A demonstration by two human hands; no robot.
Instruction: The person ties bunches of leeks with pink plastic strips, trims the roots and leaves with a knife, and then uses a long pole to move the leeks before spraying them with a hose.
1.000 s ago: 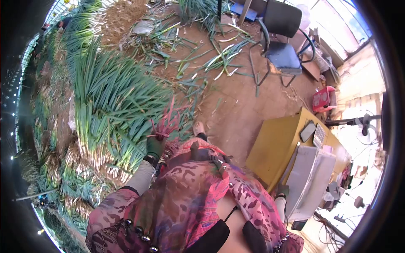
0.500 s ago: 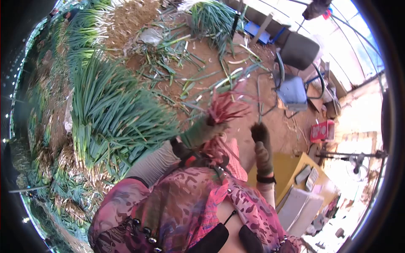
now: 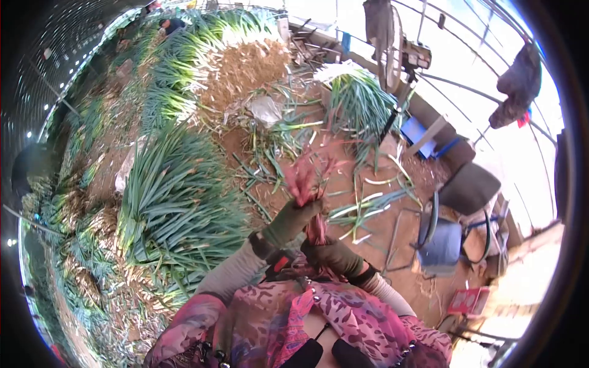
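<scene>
In front of my chest, my gloved left hand [image 3: 293,222] is wrapped round the middle of a bundle of reddish strips [image 3: 302,181], which look like ties or strings. Their loose upper ends fan out above my fist, slightly blurred. Just below and to the right, my gloved right hand [image 3: 333,255] closes round the lower part of the same bundle. A short length of the strips shows between both fists. To the left of my hands lies a big heap of long green onions [image 3: 178,190], leaves pointing toward me.
More green onions [image 3: 362,98] are piled at the back, and loose stalks [image 3: 368,208] litter the soil. A chair with a blue seat [image 3: 440,248] stands at right, near a red box [image 3: 469,300]. A plastic bag [image 3: 265,111] lies ahead. Another person [image 3: 173,26] is far back left.
My right hand has come in from the right and closed on the lower end of the strips. My left hand still grips them. The view has tilted up and turned right.
</scene>
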